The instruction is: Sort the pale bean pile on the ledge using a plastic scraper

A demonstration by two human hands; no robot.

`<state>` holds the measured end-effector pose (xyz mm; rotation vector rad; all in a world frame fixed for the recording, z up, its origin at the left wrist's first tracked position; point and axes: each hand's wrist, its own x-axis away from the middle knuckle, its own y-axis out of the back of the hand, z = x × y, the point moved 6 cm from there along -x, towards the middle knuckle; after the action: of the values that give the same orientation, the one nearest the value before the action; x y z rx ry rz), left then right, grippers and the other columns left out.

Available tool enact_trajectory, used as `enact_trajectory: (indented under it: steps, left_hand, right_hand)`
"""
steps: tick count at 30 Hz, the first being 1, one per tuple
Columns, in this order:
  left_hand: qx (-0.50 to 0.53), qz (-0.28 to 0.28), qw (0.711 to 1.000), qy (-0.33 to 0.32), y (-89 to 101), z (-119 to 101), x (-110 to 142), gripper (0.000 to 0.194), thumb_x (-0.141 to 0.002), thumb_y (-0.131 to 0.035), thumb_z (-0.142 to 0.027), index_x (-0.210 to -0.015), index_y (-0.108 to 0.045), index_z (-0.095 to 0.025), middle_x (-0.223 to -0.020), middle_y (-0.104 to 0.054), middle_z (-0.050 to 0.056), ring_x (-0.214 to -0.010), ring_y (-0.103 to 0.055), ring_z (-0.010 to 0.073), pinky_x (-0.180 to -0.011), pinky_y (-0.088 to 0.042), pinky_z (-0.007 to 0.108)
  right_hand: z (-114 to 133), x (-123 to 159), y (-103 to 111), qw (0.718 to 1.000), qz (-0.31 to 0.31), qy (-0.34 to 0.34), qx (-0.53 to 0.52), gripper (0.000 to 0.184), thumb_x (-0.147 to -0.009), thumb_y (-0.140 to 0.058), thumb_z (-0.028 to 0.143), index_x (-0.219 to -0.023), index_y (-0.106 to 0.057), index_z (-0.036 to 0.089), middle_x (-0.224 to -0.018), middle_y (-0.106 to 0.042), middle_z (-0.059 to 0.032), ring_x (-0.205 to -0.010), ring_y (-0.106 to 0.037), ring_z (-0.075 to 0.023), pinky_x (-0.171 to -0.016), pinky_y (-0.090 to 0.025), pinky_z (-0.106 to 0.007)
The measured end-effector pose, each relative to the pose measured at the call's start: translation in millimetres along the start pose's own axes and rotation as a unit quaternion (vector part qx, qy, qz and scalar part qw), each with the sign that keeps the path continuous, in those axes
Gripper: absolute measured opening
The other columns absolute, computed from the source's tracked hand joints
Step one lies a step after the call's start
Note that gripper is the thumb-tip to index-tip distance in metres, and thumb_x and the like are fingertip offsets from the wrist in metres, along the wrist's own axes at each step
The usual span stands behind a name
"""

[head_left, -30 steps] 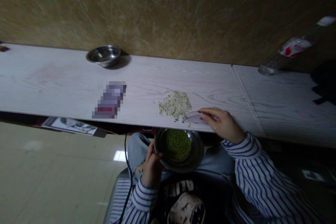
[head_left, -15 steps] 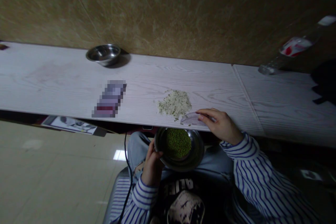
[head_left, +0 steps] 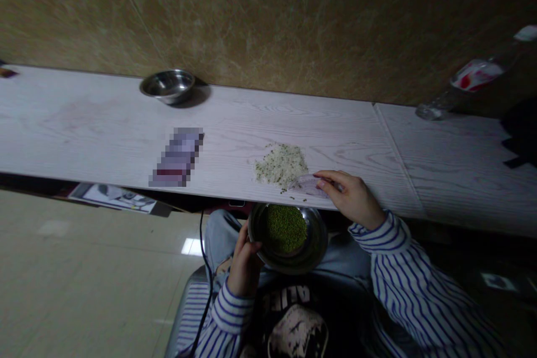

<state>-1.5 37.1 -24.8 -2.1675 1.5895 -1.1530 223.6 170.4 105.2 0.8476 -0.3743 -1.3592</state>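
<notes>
Spread in a loose heap on the white wood-grain table (head_left: 235,123), near its front edge: a pile of white grains (head_left: 280,165) flecked with green. At four o'clock of the pile, right by its lower edge, a thin clear plastic piece (head_left: 308,183), pinched at its right end between thumb and fingers of the right hand (head_left: 354,196). A few loose green beans (head_left: 293,197) at five o'clock, between pile and table edge. At six o'clock, below the edge and above the lap in blue jeans (head_left: 346,254), a steel bowl (head_left: 315,235), partly filled with green beans. Clamped on that bowl's rim at nine o'clock, the left hand (head_left: 245,265), thumb on top. Both hands well apart from each other, in blue-and-white striped sleeves. Farther out, at nine o'clock of the pile, a pixelated flat item (head_left: 178,156), lying on the table; too blurred to identify. At ten o'clock, near the brown marbled wall (head_left: 268,22), a smaller steel dish (head_left: 168,88). At two o'clock, at the back of the table, a clear bottle (head_left: 476,75) with white cap and red-and-white label. Out at three o'clock, a dark object (head_left: 520,131), too dim to tell.
</notes>
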Motion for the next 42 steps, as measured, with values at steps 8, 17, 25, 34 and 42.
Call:
enact_trajectory:
  steps: [8,17,25,34,42]
  left_hand:
    - [0.007,-0.012,1.0,-0.01,7.6,1.1,-2.8,0.053,-0.072,-0.072,-0.025,-0.124,-0.071,-0.03,-0.122,-0.074,0.005,-0.118,-0.065,0.0326,-0.09,-0.055,0.042]
    - [0.01,-0.018,1.0,-0.006,6.8,-0.6,0.3,0.052,-0.074,-0.07,-0.024,-0.125,-0.071,-0.03,-0.124,-0.074,0.005,-0.121,-0.064,0.0338,-0.09,-0.055,0.043]
    - [0.014,-0.016,1.0,-0.002,7.3,-1.0,0.2,0.054,-0.073,-0.072,-0.024,-0.127,-0.069,-0.029,-0.123,-0.074,0.004,-0.121,-0.064,0.0325,-0.088,-0.056,0.039]
    - [0.015,-0.027,0.999,-0.007,9.4,-0.9,-0.9,0.053,-0.071,-0.072,-0.024,-0.124,-0.071,-0.03,-0.121,-0.074,0.004,-0.118,-0.065,0.0331,-0.087,-0.056,0.04]
    - [0.015,-0.024,1.0,-0.002,5.5,-3.6,2.5,0.056,-0.072,-0.072,-0.025,-0.128,-0.07,-0.03,-0.125,-0.073,0.004,-0.123,-0.063,0.0333,-0.088,-0.056,0.041]
  right_hand:
    - [10.2,-2.9,-5.2,0.999,0.029,0.015,0.001,0.025,-0.091,-0.062,0.027,-0.107,-0.08,0.021,-0.097,-0.08,-0.0096,-0.088,-0.074,-0.0238,-0.078,-0.059,-0.036]
    - [11.4,-9.4,-4.5,1.0,0.018,0.015,0.007,0.026,-0.093,-0.061,0.028,-0.109,-0.08,0.02,-0.095,-0.08,-0.0105,-0.085,-0.073,-0.0239,-0.074,-0.058,-0.036]
    - [13.3,-9.6,-2.5,0.999,0.023,0.028,0.015,0.027,-0.094,-0.06,0.026,-0.111,-0.08,0.018,-0.099,-0.079,-0.0118,-0.086,-0.073,-0.0243,-0.073,-0.058,-0.037]
    - [13.5,-8.8,-4.8,0.998,0.047,0.028,0.019,0.027,-0.094,-0.06,0.025,-0.112,-0.079,0.019,-0.098,-0.079,-0.0118,-0.086,-0.073,-0.0247,-0.071,-0.058,-0.037]
    - [15.3,-6.7,-7.6,0.999,0.043,0.027,0.018,0.026,-0.094,-0.061,0.024,-0.112,-0.079,0.02,-0.099,-0.08,-0.0104,-0.086,-0.073,-0.0233,-0.072,-0.057,-0.035]
